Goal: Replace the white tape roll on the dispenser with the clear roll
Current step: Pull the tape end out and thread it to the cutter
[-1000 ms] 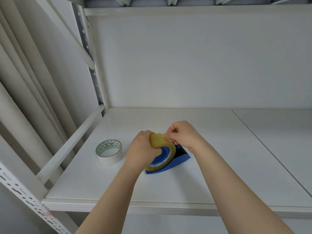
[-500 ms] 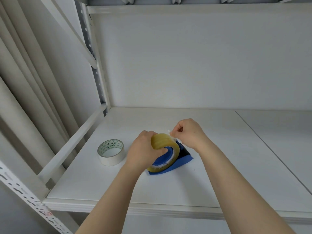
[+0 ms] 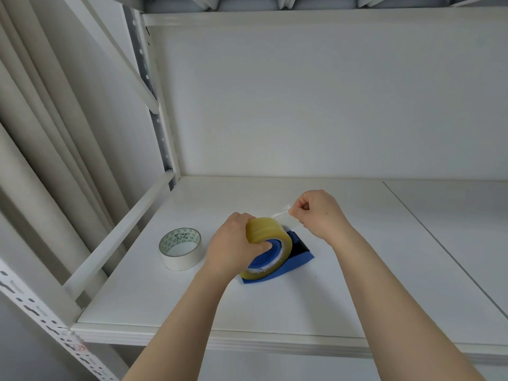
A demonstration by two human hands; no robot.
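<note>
The clear, yellowish tape roll (image 3: 265,229) sits on the blue dispenser (image 3: 298,258), which rests on the white shelf (image 3: 275,306). My left hand (image 3: 233,246) grips the roll from its left side, thumb in the blue hub. Up and to the right of the roll, my right hand (image 3: 319,211) pinches the loose end of the clear tape (image 3: 281,214), and a short strip stretches from roll to fingers. The white tape roll (image 3: 181,248) lies flat on the shelf, left of my left hand and apart from it.
A white back wall (image 3: 316,105) closes the shelf. At the left run a slanted side rail (image 3: 115,237) and a perforated upright (image 3: 160,127). A seam (image 3: 439,243) divides the shelf board on the right. The front edge (image 3: 247,339) is near my forearms.
My right hand has moved up and to the right, peeling a strip of clear tape off the roll. My left hand keeps its grip on the roll.
</note>
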